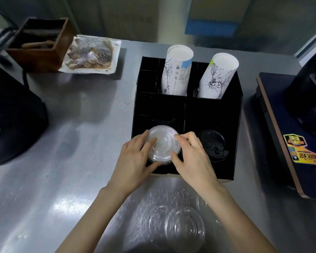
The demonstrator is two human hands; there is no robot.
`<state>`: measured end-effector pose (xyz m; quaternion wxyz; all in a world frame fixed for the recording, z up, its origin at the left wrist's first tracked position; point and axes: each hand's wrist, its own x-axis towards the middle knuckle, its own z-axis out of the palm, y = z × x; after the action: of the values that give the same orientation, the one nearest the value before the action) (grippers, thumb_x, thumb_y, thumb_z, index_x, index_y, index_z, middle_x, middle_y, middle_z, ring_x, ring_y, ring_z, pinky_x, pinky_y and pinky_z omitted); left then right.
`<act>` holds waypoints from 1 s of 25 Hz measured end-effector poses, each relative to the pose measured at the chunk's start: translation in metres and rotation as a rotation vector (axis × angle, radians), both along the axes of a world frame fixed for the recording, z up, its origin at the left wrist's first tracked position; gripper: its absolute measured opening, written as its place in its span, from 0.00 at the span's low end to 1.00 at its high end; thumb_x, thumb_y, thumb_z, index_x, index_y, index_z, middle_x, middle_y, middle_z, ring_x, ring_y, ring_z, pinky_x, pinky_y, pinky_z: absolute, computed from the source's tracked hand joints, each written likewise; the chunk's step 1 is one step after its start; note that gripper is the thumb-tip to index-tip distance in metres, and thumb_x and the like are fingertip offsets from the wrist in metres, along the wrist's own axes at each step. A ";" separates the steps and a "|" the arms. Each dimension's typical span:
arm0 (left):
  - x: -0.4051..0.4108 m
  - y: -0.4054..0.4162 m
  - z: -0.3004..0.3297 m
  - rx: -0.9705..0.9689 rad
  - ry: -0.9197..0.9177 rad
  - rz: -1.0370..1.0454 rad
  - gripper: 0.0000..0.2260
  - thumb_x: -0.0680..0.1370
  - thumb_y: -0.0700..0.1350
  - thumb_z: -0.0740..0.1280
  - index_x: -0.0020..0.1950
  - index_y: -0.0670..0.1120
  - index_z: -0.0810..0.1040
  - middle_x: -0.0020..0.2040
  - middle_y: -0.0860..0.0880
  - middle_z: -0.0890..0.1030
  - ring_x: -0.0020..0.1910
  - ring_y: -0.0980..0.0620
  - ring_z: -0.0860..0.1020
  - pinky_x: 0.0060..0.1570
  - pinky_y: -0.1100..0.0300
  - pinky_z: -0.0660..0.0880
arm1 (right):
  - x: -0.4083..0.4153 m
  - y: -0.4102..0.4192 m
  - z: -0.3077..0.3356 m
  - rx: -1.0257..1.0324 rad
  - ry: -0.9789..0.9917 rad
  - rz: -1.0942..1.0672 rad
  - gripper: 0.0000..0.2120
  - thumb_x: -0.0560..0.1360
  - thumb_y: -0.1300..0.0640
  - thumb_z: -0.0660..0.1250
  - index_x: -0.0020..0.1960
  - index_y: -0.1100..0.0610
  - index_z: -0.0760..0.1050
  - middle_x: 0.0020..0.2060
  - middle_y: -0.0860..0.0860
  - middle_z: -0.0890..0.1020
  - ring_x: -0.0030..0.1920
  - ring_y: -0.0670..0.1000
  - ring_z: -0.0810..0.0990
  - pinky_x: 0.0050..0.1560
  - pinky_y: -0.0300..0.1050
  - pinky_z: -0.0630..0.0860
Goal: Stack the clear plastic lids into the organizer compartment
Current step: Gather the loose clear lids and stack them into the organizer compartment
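Observation:
A stack of clear plastic lids (162, 143) sits in the front-left compartment of the black organizer (235, 128). My left hand (135, 157) grips the stack's left side, fingers resting on its top and thumb at its front. My right hand (193, 156) holds the right side of the same stack, fingertips on the rim. More loose clear lids (173, 227) lie on the steel counter near me, between my forearms.
Black lids (212, 145) fill the front-right compartment. Two stacks of printed paper cups (177, 70) stand in the rear compartments. A wooden box (38, 42) and a wrapped food tray (90, 54) sit at back left. Black appliances (13, 117) flank both sides.

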<state>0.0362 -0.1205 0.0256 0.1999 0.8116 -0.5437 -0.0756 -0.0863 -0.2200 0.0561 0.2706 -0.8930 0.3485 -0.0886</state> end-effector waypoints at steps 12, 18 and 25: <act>-0.003 0.003 0.013 -0.036 0.075 -0.023 0.27 0.65 0.41 0.74 0.62 0.40 0.69 0.63 0.34 0.70 0.59 0.34 0.69 0.55 0.43 0.68 | -0.013 0.002 0.004 0.122 -0.090 -0.025 0.20 0.75 0.57 0.60 0.66 0.55 0.64 0.63 0.48 0.69 0.60 0.48 0.71 0.57 0.36 0.66; -0.016 0.024 0.017 -0.093 0.093 -0.025 0.21 0.69 0.51 0.63 0.60 0.45 0.70 0.62 0.40 0.72 0.59 0.43 0.68 0.54 0.51 0.65 | -0.034 0.016 0.009 0.148 -0.128 -0.050 0.20 0.75 0.56 0.60 0.66 0.54 0.64 0.64 0.48 0.70 0.61 0.47 0.72 0.59 0.39 0.68; -0.048 0.052 0.006 -0.084 0.212 -0.061 0.18 0.71 0.53 0.58 0.56 0.46 0.74 0.51 0.44 0.78 0.48 0.44 0.77 0.48 0.49 0.73 | -0.073 0.042 -0.007 0.190 -0.066 -0.113 0.16 0.75 0.56 0.61 0.62 0.52 0.70 0.55 0.47 0.74 0.53 0.43 0.73 0.51 0.32 0.64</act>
<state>-0.0118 -0.0688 0.0319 0.2879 0.7729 -0.5468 -0.1444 -0.1596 -0.1776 0.0486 0.3601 -0.8389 0.3958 -0.0996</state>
